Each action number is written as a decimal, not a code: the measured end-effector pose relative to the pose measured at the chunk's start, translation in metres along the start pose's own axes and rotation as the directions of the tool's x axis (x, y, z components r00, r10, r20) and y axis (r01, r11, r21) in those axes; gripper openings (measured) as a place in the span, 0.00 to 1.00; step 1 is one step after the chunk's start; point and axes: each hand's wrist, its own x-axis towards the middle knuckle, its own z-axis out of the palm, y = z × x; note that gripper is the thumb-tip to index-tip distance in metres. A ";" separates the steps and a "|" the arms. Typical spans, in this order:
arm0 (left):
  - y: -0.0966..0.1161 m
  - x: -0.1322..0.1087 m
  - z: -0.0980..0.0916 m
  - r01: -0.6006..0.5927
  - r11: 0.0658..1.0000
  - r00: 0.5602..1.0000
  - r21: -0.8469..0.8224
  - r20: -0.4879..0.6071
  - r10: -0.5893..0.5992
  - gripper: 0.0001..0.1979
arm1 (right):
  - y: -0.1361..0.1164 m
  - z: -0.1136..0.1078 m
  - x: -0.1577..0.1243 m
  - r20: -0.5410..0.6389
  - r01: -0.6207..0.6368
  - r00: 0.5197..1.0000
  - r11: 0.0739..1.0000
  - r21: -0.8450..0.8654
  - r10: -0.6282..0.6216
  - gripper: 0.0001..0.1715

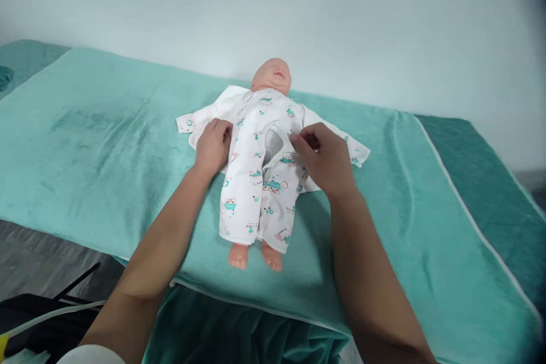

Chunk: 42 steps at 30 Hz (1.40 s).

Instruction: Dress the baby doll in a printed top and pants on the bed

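A baby doll [271, 75] lies on its back, head toward the wall, bare feet [238, 256] toward me. It wears a white baby outfit [273, 182] printed with small cartoon figures, with an oval opening between the legs. The sleeves spread out to both sides; no doll hands show at their ends. My left hand [213, 146] is closed, fingers curled at the outfit's left edge beside the torso. Over the right side, my right hand [326, 158] is closed in a pinch at the cloth near the opening. Its fingertips partly hide what they grip.
Under the doll is a bed or table with a light green plush cover [115, 142] and darker green ends [478, 165]. A pale wall [273, 5] stands behind it. At the lower left are a grey floor [29, 256], a black object and a pale tube [55, 314].
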 end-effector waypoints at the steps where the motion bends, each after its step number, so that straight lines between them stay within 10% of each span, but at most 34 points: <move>1: 0.003 -0.006 -0.003 -0.002 1.000 1.000 0.010 0.029 0.002 0.06 | 0.001 -0.001 -0.007 0.023 -0.005 1.000 1.000 0.014 0.005 0.15; 8: 0.035 -0.067 -0.034 0.182 0.961 0.983 -0.207 0.042 -0.178 0.11 | -0.028 0.002 -0.039 0.090 0.171 0.983 0.975 -0.141 -0.160 0.18; 13: 0.052 -0.139 -0.064 0.137 0.937 0.976 -0.320 0.207 -0.072 0.03 | -0.043 -0.011 -0.064 0.356 0.299 0.889 0.954 0.029 -0.290 0.15; 18: 0.059 -0.193 -0.079 -0.016 0.963 0.973 -0.270 0.217 0.077 0.29 | -0.037 -0.025 -0.134 0.308 0.207 0.916 0.961 0.183 -0.256 0.11; 26: 0.060 -0.200 -0.064 -0.214 0.970 0.973 -0.115 0.062 0.221 0.12 | -0.033 -0.008 -0.187 0.235 0.194 0.957 0.979 -0.068 -0.173 0.16; 34: 0.058 -0.221 -0.073 -0.201 0.933 0.979 -0.298 -0.034 0.200 0.13 | -0.058 -0.036 -0.190 0.134 0.188 0.962 0.930 0.316 -0.240 0.15; 42: 0.054 -0.205 -0.090 -0.192 0.945 0.963 -0.266 0.135 0.234 0.09 | -0.026 -0.044 -0.191 0.314 0.152 0.929 0.977 0.152 -0.194 0.06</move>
